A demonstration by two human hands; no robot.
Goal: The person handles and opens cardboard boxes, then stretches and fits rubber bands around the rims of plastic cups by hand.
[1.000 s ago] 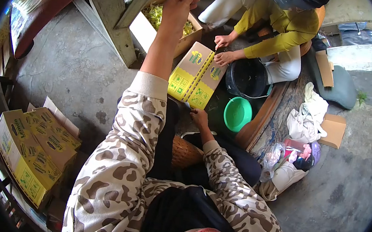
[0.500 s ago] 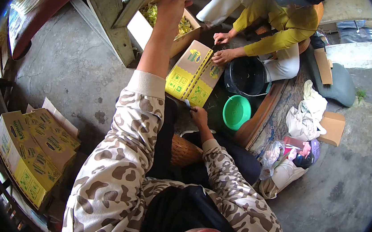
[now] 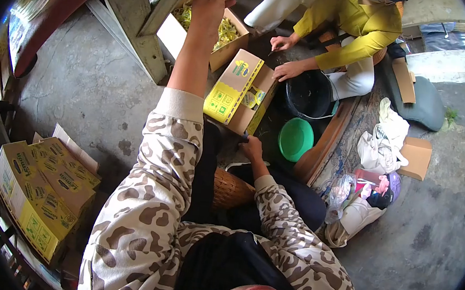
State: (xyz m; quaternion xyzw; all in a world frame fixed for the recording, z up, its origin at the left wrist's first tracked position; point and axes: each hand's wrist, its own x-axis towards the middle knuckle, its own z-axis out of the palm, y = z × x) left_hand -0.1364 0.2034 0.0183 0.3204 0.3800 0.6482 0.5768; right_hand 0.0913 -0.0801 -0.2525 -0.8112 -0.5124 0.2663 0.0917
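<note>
A yellow and brown lemon-print carton [image 3: 233, 83] lies in front of me, its right flap open and printed packs [image 3: 253, 99] showing inside. At the carton's near edge, my right hand [image 3: 253, 148] is closed around the dark handle of a knife [image 3: 243, 139]; its blade is hard to see now. My left hand [image 3: 213, 0] is raised over the rim of an open box [image 3: 226, 60] with yellow-green contents. Its fingers are bent together, and whatever they may hold is hidden. A co-worker's hand [image 3: 289, 70] touches the carton's far right edge; their other hand [image 3: 281, 43] grips a thin tool.
Right of the carton are a black bucket [image 3: 308, 93] and a green basin [image 3: 295, 140]. A wooden beam [image 3: 328, 140] runs beside them. Bags and cloths [image 3: 381, 140] lie further right. Another lemon carton [image 3: 43, 188] stands at left, and a wooden post [image 3: 136, 35] rises near my left arm.
The carton's right flap, closed before, is now open, exposing packs inside. My right hand has shifted slightly right and the knife's pale blade has dropped from sight. The co-worker's near hand has moved right.
</note>
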